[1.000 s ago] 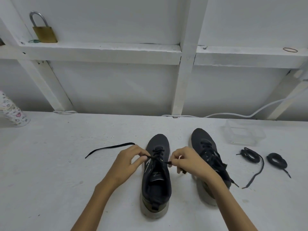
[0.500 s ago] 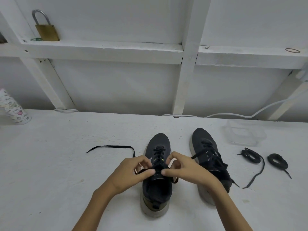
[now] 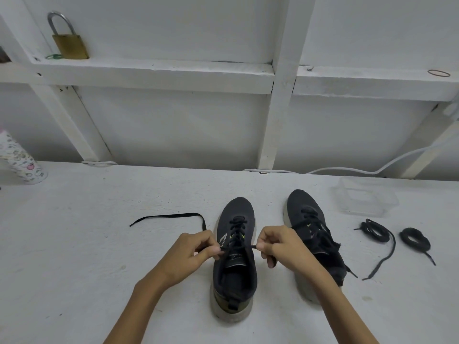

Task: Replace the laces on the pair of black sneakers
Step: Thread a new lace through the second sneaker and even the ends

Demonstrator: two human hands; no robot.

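Fingers (image 3: 215, 250) of left hand (image 3: 188, 254) and right hand (image 3: 285, 247) are pinching the lace (image 3: 238, 247) taut across the sneaker (image 3: 236, 212), likely unlacing; lower eyelets waiting next.

Left hand (image 3: 191, 253) pinching; right hand (image 3: 285, 249) (likewise).

Single wide head-worn view looks forward and down, close over the table (image 3: 74, 256), facing the wall (image 3: 173, 130)

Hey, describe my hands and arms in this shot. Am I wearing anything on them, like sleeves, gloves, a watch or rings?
The left hand and right hand are both bare, with no gloves, and no rings show on the fingers. The left forearm and right forearm are bare too. No sleeve, watch or bracelet is in view down to the bottom edge of the picture.
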